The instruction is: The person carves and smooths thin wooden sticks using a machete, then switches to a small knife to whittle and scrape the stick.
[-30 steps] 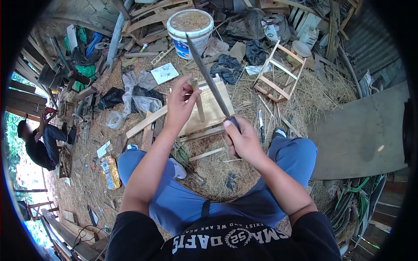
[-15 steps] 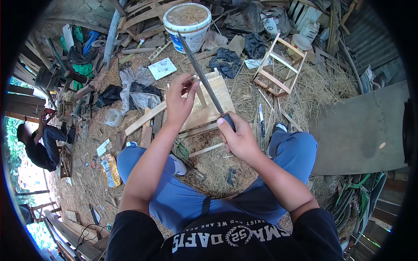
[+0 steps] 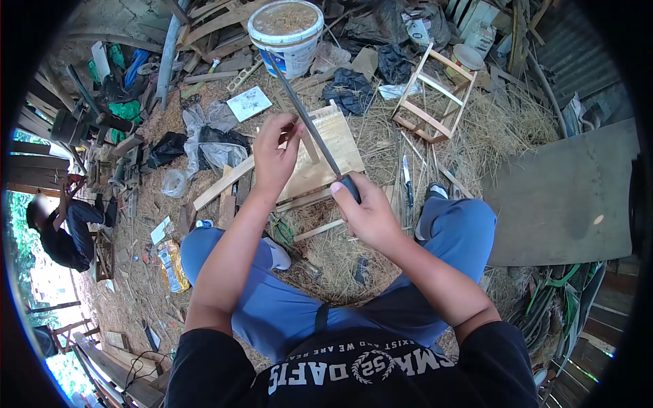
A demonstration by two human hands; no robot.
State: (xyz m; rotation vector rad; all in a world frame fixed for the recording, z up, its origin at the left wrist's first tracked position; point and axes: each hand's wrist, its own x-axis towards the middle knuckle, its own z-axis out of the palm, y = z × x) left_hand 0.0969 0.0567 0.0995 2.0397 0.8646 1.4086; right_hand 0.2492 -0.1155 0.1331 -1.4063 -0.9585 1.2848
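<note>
My right hand (image 3: 367, 209) is wrapped round the dark handle of a long machete (image 3: 303, 114), whose blade points up and left toward the bucket. Close to the blade, my left hand (image 3: 277, 155) pinches a thin wooden strip (image 3: 309, 145); its upper part is hidden by the fingers and blade. Below both hands lies a low wooden board (image 3: 326, 153) with a raised edge piece. A long pale plank (image 3: 224, 182) slants from its left side.
Beyond the board stands a white bucket (image 3: 286, 39). A small wooden frame (image 3: 437, 95) is on the straw at the right, near a knife (image 3: 407, 180) and a large grey sheet (image 3: 561, 197). At far left a person (image 3: 64, 228) sits.
The machete and both my hands have shifted slightly left in view. The bucket and board also sit a little further left and higher as the view shifts. Both grips look the same.
</note>
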